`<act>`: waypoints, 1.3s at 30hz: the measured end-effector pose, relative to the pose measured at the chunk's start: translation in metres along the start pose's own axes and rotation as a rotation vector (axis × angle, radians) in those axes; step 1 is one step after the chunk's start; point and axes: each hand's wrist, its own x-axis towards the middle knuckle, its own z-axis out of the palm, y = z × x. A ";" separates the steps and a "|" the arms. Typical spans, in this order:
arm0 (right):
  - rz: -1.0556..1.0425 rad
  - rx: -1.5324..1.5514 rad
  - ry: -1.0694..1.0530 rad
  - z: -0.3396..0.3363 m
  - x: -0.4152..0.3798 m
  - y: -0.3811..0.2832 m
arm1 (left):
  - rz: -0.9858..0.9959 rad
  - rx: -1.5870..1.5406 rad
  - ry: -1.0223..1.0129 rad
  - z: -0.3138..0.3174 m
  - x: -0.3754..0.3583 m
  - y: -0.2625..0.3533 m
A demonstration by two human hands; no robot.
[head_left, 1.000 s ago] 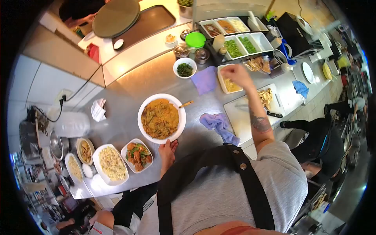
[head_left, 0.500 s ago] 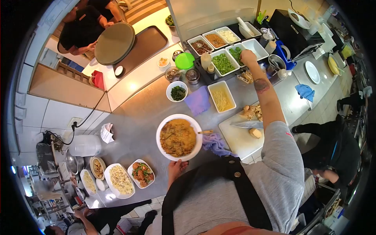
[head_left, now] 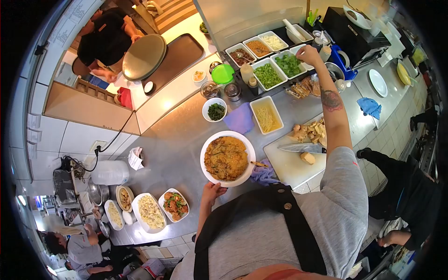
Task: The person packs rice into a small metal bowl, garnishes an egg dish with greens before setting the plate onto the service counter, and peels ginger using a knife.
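A white bowl [head_left: 251, 151] holds an orange-brown saucy dish [head_left: 226, 159], with a spoon or handle end sticking out at its right. My left hand [head_left: 213, 191] grips the near rim of this bowl, fingers tucked under it. Stretched out to the far right, my right hand [head_left: 309, 55] hovers at the edge of the tray of leafy greens [head_left: 288, 64]. Its fingers are pinched together; what they hold, if anything, is hidden. Chopped green vegetable [head_left: 267, 76] fills the tray beside the leaves.
A cutting board [head_left: 284, 168] carries a knife [head_left: 298, 148] and ginger [head_left: 308, 133]. Nearby are a tray of pale strips in liquid [head_left: 266, 119] and a bowl of dark greens [head_left: 215, 111]. Filled dishes [head_left: 149, 212] stand at left. A person [head_left: 107, 42] stands across the counter.
My right hand has lifted from the leafy greens toward their tray's right edge. The view has shifted, so the bowl appears further right, still in my left hand. The person opposite has moved a hand.
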 end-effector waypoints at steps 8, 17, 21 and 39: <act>0.039 -0.433 0.008 0.035 -0.009 0.005 | 0.003 0.005 -0.052 -0.004 0.001 0.000; 0.038 -0.268 0.031 -0.017 -0.010 -0.023 | 0.016 0.032 -0.071 -0.003 -0.003 0.004; 0.026 0.058 -0.004 -0.037 -0.010 -0.020 | 0.021 -0.001 -0.077 -0.004 -0.001 0.003; -0.180 0.379 0.240 0.035 -0.149 -0.175 | 0.138 0.046 -0.138 -0.007 0.004 -0.003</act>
